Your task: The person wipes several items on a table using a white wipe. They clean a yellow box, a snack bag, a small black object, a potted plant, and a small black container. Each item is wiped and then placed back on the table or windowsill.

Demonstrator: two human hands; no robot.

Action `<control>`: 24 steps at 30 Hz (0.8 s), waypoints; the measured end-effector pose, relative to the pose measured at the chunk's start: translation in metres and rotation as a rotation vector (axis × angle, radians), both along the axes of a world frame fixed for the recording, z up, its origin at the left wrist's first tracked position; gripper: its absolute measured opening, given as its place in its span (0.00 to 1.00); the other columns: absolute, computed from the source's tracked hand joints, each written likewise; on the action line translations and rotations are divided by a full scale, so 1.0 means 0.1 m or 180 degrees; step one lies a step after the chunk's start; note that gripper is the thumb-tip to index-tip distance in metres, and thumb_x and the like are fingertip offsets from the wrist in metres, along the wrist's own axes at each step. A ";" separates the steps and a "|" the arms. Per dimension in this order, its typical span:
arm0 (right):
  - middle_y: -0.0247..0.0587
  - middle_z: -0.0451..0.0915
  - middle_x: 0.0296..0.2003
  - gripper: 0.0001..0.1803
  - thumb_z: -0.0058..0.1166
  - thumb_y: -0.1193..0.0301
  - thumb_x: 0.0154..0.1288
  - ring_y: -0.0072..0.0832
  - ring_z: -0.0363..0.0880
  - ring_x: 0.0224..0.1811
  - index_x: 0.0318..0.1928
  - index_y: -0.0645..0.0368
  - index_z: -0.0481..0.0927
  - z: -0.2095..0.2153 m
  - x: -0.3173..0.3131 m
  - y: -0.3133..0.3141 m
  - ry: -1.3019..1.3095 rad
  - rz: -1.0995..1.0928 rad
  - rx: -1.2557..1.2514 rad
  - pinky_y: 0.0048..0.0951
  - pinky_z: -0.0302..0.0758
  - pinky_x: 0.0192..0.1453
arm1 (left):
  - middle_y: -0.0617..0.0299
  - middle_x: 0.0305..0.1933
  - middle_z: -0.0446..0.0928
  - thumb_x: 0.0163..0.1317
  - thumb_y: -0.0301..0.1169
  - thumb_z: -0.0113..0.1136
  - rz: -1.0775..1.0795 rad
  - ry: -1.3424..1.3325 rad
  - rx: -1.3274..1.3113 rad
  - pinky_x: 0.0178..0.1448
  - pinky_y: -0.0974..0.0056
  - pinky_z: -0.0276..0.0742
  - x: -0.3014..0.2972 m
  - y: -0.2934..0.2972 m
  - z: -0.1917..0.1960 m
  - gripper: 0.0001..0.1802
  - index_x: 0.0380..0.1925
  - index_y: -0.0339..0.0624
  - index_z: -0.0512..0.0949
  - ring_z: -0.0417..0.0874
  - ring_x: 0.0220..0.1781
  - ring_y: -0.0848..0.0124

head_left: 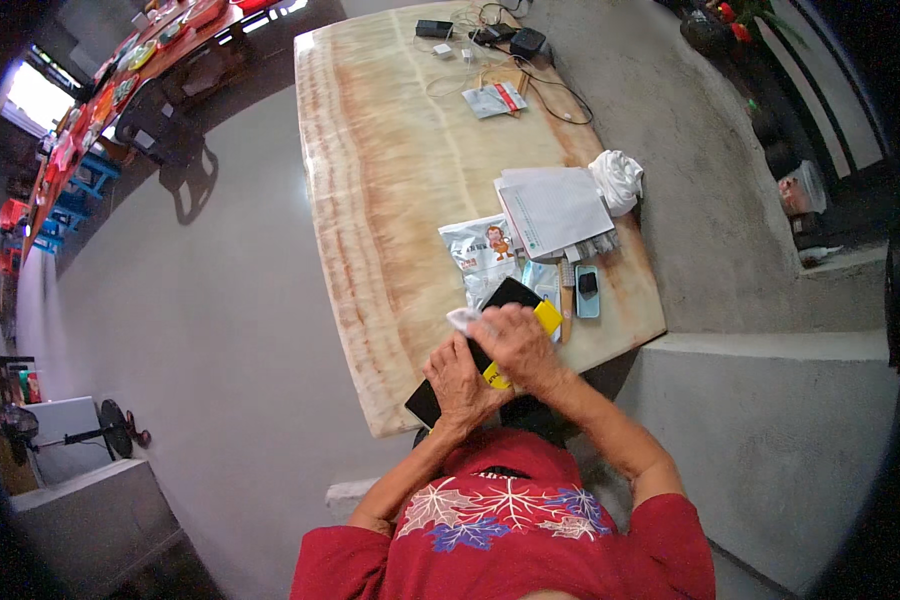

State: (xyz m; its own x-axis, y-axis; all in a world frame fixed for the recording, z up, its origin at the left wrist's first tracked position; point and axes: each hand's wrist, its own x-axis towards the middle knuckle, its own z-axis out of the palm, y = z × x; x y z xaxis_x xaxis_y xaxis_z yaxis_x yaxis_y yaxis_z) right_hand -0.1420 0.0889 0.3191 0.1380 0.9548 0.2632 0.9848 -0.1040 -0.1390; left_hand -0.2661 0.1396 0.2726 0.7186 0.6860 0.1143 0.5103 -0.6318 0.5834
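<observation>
A long black flat object with a yellow band [511, 292] lies at the near end of the marble-patterned table, under both my hands. My left hand [457, 386] is closed over its near part, fingers pressed together on the surface. My right hand [518, 346] is closed on a crumpled white tissue or cloth [462, 318] that sticks out on the left over the black object. The right palm hides the middle of the object. Just beyond lie a silver-white packet with a cartoon figure [478, 252] and a light-blue packet [541, 279].
Right of the packets are a wooden-handled brush [567, 305] and a light-blue phone-like case [588, 297]. Farther off lie papers [555, 212], a rolled white cloth [616, 182], a small sachet [495, 99] and tangled black cables [560, 95]. A fan [117, 428] stands far left.
</observation>
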 end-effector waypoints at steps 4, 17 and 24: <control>0.42 0.69 0.38 0.16 0.51 0.76 0.47 0.38 0.69 0.41 0.41 0.55 0.75 0.08 0.38 -0.04 0.0252 -0.0874 0.0017 0.38 0.68 0.43 | 0.49 0.47 0.65 0.22 0.49 0.72 -0.0449 0.0172 -0.0099 0.53 0.54 0.58 -0.05 -0.02 0.16 0.58 0.57 0.35 0.59 0.66 0.49 0.54; 0.51 0.74 0.30 0.11 0.46 0.74 0.55 0.47 0.73 0.37 0.35 0.59 0.80 -0.04 0.69 -0.89 0.2053 -0.0456 -0.1707 0.39 0.71 0.42 | 0.53 0.57 0.62 0.35 0.41 0.64 -0.2199 -0.0241 0.0661 0.58 0.55 0.51 -0.43 -0.08 0.28 0.43 0.57 0.44 0.64 0.62 0.59 0.62; 0.47 0.72 0.37 0.16 0.47 0.71 0.59 0.40 0.71 0.42 0.49 0.55 0.75 0.21 0.28 -0.99 0.3047 0.0320 -0.0696 0.36 0.67 0.50 | 0.53 0.57 0.64 0.47 0.40 0.55 -0.2623 -0.0553 0.0762 0.58 0.55 0.52 -0.50 -0.10 0.39 0.30 0.54 0.45 0.68 0.63 0.58 0.62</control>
State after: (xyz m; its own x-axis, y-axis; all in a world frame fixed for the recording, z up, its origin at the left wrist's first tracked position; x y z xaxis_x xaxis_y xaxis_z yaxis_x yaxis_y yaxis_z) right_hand -0.1140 -0.0102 0.3404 0.1162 0.9881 -0.1009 0.4723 -0.1443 -0.8695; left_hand -0.3165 0.1295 0.3116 0.9340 -0.1005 0.3428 -0.2465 -0.8759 0.4149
